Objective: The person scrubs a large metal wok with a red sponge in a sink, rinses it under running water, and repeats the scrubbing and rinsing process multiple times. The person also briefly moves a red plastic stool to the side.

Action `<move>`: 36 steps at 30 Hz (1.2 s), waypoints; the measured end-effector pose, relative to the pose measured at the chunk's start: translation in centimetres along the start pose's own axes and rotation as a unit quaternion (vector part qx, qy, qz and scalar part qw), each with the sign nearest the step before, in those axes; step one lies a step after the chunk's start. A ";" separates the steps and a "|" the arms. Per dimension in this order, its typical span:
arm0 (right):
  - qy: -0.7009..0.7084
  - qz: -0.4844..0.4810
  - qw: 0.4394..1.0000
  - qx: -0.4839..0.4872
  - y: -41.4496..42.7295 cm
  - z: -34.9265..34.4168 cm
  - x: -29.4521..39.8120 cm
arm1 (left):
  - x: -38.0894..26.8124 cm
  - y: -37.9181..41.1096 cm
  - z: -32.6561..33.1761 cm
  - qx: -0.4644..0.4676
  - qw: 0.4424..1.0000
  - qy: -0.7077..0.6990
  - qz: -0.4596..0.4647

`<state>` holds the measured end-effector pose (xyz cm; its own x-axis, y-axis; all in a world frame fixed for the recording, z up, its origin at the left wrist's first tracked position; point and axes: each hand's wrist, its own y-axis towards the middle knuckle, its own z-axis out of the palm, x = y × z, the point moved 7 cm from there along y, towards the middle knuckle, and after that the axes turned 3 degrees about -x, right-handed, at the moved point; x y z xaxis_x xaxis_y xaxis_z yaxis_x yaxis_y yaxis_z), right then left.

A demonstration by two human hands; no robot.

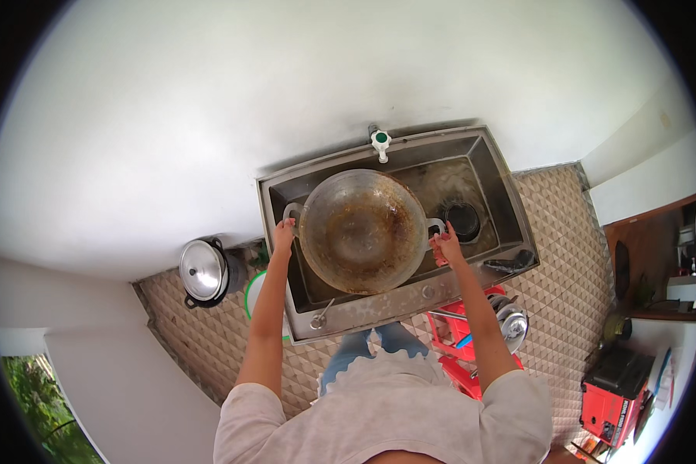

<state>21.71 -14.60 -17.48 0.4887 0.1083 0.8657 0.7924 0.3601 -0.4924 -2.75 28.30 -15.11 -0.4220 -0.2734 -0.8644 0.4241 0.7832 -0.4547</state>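
A large metal wok [362, 232], browned and stained inside, is held by its two loop handles over a stainless steel sink [377, 310]. My left hand [284, 235] grips the handle on the left. At the opposite handle, my right hand [446, 246] is closed around the loop and also has something pinkish-red, perhaps a cloth or scrubber, against its palm. Behind the wok a tap with a white and green knob [381, 139] comes from the wall. A round black item [462, 221] lies in the wet basin, right of the wok.
A dark item [509, 262] rests on the sink's right front corner. A lidded pot [203, 271] stands on the left. Below the sink's right side, a red plastic rack [458, 330] stands near metal lids [511, 326]. A red and black machine [615, 394] is farther right.
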 end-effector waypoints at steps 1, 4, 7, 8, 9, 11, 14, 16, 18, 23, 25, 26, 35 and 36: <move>-0.007 0.004 1.000 0.003 0.3 0.2 -0.1 | 0.7 0.4 -0.1 -0.002 1.000 -0.026 -0.001; -0.019 0.011 1.000 0.009 0.5 0.9 -0.4 | 2.5 1.3 -0.3 0.010 0.998 -0.050 -0.025; -0.014 0.014 1.000 0.009 0.6 1.3 -0.9 | 3.9 1.4 -0.1 0.012 0.997 -0.056 -0.059; -0.010 0.015 1.000 0.008 0.7 1.2 -1.1 | 4.2 1.5 0.1 0.014 0.995 -0.065 -0.069; -0.008 0.010 1.000 0.012 0.9 1.4 -1.2 | 4.7 1.9 -0.1 0.015 0.994 -0.073 -0.078; -0.004 -0.001 1.000 0.019 1.1 1.6 -1.4 | 5.6 2.6 -0.3 0.018 0.993 -0.082 -0.088; -0.023 0.002 0.999 0.034 0.9 2.8 -0.9 | 6.4 3.4 -0.9 0.014 0.992 -0.086 -0.090; -0.015 0.004 0.999 0.030 1.1 2.7 -1.1 | 6.4 3.5 -0.6 0.001 0.990 -0.106 -0.097; -0.013 0.002 1.000 0.025 1.5 2.4 -1.3 | 6.5 3.6 -0.6 0.007 0.988 -0.115 -0.101; -0.055 -0.008 0.998 0.015 2.2 2.6 -1.9 | 6.0 2.7 -0.9 0.023 0.993 -0.081 -0.086; -0.090 -0.024 0.996 -0.006 2.9 1.8 -2.3 | 5.3 1.8 -1.0 -0.029 0.998 -0.052 -0.027; -0.109 -0.034 0.993 -0.013 3.3 1.4 -2.4 | 5.2 1.2 -1.3 -0.089 0.996 -0.018 0.019; -0.297 -0.015 0.951 -0.081 -0.5 2.5 2.3 | 3.4 -13.5 -1.0 -0.135 0.963 0.112 0.204; -0.301 -0.090 0.942 -0.118 -1.0 2.3 3.5 | 2.8 -15.3 -1.0 -0.139 0.956 0.130 0.223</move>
<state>21.77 -12.46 -13.69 0.0996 0.5967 0.7963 0.9361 0.2151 -0.2782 -11.25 16.10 -10.35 -0.4491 0.2411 -0.8603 0.3937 0.9178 0.0517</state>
